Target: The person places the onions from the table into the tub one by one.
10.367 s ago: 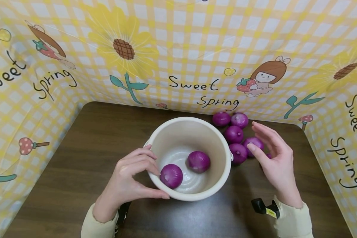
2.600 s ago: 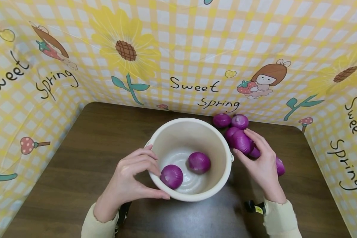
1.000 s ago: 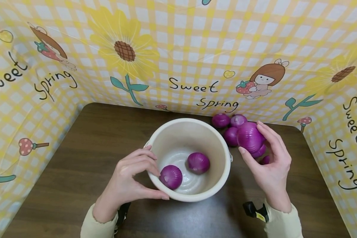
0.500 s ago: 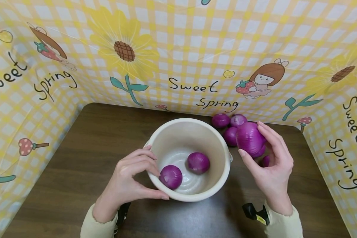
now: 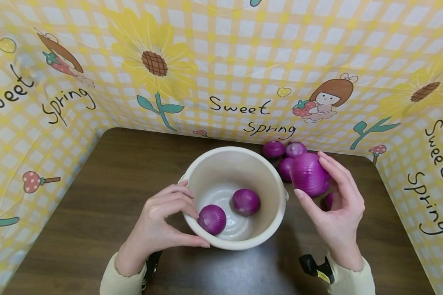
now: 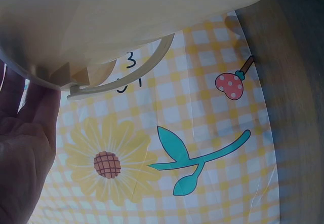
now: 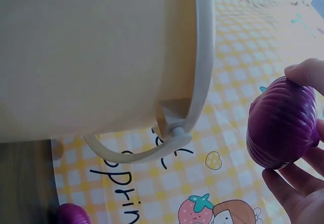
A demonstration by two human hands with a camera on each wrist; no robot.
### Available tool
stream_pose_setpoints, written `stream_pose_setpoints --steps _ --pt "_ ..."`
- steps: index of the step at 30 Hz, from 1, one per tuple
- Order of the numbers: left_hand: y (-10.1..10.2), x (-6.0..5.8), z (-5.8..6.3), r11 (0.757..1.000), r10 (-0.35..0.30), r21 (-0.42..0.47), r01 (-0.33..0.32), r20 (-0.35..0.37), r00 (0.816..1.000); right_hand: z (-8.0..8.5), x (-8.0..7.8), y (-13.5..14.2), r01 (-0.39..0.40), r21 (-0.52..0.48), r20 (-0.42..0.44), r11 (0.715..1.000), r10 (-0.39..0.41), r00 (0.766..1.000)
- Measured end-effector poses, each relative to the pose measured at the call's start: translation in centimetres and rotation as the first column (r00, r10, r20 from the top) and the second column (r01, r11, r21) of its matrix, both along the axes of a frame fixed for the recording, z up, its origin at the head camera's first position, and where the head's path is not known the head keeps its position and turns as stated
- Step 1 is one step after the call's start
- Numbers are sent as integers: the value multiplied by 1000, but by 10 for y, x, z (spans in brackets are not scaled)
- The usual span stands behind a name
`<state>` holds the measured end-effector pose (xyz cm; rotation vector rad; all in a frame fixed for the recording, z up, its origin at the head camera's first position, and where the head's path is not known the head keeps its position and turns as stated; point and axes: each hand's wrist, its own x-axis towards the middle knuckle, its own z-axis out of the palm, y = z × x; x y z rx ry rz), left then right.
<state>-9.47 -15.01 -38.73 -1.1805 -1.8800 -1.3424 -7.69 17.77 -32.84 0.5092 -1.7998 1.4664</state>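
Note:
A cream bucket [image 5: 231, 244] stands mid-table with two red onions inside, one [image 5: 212, 219] near the left wall and one [image 5: 246, 202] right of centre. My left hand [image 5: 162, 217] grips the bucket's left rim, fingers over the edge and thumb along the near side. To the right of the bucket, my right hand [image 5: 339, 205] holds up another red onion [image 5: 309, 173] between thumb and fingers. In the right wrist view the held onion [image 7: 283, 122] hangs apart from the bucket wall [image 7: 96, 62]. In the left wrist view my left hand [image 6: 25, 153] is partly cut off.
Behind the held onion lie several red onions, among them one [image 5: 274, 149] at the back edge and one [image 5: 296, 149] beside it; some are partly hidden. The bucket's handle [image 7: 126, 156] hangs behind it. A checked cloth [image 5: 236, 73] surrounds the dark wooden table [image 5: 96, 196].
My right hand, empty above the onions at first, has taken one and raised it from the pile. In the last half second it shifts slightly left. My left hand stays on the rim.

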Motion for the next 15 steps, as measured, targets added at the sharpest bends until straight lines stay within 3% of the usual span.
stream_pose_setpoints --steps 15 --pt "1 0 2 1000 -2 0 2 -5 1000 -1 1 -3 -72 -63 -51 995 69 996"
